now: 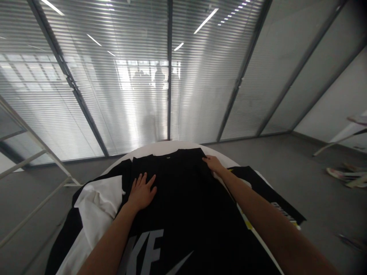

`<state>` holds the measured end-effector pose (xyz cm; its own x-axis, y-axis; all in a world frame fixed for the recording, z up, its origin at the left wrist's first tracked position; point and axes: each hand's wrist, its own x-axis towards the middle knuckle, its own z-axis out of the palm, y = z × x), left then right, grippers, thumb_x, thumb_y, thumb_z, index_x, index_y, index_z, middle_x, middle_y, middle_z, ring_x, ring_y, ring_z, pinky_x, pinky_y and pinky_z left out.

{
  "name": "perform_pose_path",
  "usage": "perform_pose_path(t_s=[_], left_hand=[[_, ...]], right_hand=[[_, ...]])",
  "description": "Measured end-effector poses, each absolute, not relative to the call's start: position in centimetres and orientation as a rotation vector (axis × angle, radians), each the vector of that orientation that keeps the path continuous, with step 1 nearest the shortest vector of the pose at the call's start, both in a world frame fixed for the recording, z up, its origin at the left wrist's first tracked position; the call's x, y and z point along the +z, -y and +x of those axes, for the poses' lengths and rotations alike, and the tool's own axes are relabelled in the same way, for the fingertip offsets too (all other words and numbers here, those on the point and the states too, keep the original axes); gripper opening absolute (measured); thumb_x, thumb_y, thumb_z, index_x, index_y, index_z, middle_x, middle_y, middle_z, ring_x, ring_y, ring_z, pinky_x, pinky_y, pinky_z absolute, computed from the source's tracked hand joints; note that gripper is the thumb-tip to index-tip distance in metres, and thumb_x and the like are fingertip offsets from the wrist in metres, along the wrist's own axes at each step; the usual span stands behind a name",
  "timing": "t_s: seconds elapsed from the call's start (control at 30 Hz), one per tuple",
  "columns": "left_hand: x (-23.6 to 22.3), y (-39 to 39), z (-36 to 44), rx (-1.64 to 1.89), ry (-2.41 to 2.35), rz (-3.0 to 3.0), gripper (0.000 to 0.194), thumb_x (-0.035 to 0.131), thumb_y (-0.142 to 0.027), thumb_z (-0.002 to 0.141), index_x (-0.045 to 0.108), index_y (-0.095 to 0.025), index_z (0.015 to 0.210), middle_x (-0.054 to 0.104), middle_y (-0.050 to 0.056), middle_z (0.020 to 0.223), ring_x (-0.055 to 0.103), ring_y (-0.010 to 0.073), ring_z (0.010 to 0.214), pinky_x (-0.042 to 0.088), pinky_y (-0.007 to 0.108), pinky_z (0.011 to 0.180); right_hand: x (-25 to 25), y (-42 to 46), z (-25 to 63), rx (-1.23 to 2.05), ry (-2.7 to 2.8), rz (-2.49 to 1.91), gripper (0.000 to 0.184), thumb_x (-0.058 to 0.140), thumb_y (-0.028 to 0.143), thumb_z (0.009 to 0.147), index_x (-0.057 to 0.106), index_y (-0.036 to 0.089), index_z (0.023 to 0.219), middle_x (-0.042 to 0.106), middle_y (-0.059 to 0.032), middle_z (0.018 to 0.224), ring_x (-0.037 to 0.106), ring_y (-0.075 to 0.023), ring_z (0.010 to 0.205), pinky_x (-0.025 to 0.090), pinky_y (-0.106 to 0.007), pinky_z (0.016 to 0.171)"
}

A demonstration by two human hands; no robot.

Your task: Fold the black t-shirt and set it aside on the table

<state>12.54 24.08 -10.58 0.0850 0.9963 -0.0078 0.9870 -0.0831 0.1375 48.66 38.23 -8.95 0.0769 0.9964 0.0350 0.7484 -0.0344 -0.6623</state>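
A black T-shirt (pixel 183 194) with large grey lettering lies spread on a round white table (pixel 160 147), its neckline toward the far edge. My left hand (pixel 142 193) rests flat on the shirt's left chest area, fingers spread. At the right shoulder, my right hand (pixel 213 164) pinches the edge of the shirt between thumb and fingers. Left of the shirt lies a white garment (pixel 99 202) over another black garment (pixel 65 233). To the right, beneath my forearm, a black printed garment (pixel 266 194) hangs over the table edge. The shirt's lower end runs out of view.
A white metal frame (pixel 43 145) stands on the left. Behind the table is a glass wall with blinds (pixel 137 107). Blurred items that look like shoes (pixel 344 173) are on the right, near a pale-legged stand (pixel 332 145). Grey floor (pixel 295 164) surrounds the table.
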Motion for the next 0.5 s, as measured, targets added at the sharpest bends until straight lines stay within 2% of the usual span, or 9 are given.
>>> perform_pose_path(t_s=[0.33, 0.5], left_hand=[[-10.5, -24.0, 12.5, 0.145, -2.055, 2.230, 0.058, 0.041, -0.045, 0.094, 0.039, -0.031, 0.150, 0.031, 0.012, 0.159, 0.022, 0.0346, 0.147, 0.020, 0.052, 0.116], [-10.5, -24.4, 12.3, 0.327, -2.020, 2.145, 0.053, 0.038, -0.048, 0.096, 0.052, -0.028, 0.143, 0.039, 0.011, 0.155, 0.027, 0.0340, 0.146, 0.021, 0.053, 0.116]], right_hand=[[-8.1, -37.6, 47.4, 0.438, 1.754, -1.922, 0.034, 0.045, 0.027, 0.092, 0.074, 0.014, 0.105, 0.074, -0.0111, 0.100, 0.067, -0.0236, 0.095, 0.046, -0.028, 0.080], [-5.0, -37.3, 44.6, 0.332, 1.856, -1.940, 0.033, 0.046, 0.026, 0.090, 0.076, 0.013, 0.095, 0.074, -0.0142, 0.099, 0.067, -0.0267, 0.098, 0.045, -0.029, 0.083]])
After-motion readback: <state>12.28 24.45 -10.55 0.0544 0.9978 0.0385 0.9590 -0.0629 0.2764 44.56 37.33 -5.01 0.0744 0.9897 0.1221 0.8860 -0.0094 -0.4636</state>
